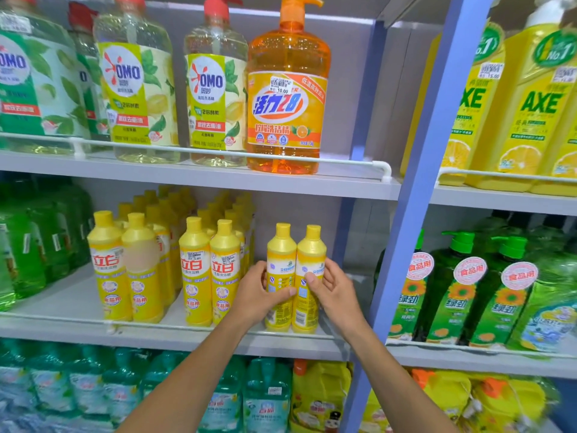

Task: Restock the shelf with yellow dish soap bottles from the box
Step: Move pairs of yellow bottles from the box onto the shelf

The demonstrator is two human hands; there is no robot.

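Left hand (260,293) wraps left yellow bottle (280,276), thumb across label. Right hand (334,290) grips right yellow bottle (309,278), thumb on front, fingers behind. Both bottles upright, touching side by side, bases at front edge of middle shelf (78,320), back labels facing out. Just left of left hand: rows of same yellow bottles (193,273), fronts out. Above hands: big orange bottle (288,89) on upper shelf. Right of right hand: blue upright post (415,195), green pump bottles (452,292) beyond.
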